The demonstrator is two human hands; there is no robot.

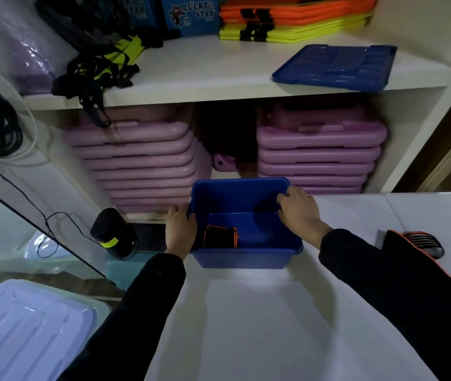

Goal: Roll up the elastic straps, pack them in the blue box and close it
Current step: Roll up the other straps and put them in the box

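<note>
White table (246, 312): open blue box (246, 255) holds rolled straps (220, 237); both hands grip rim.

blue box (246, 257) mouth stands open above; pink stacks (141, 160) crowd close behind it.

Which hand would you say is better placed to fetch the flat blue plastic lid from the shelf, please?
Probably the right hand. It grips the open blue plastic box on its right rim, below the flat blue plastic lid lying up right; the left hand holds the opposite rim.
</note>
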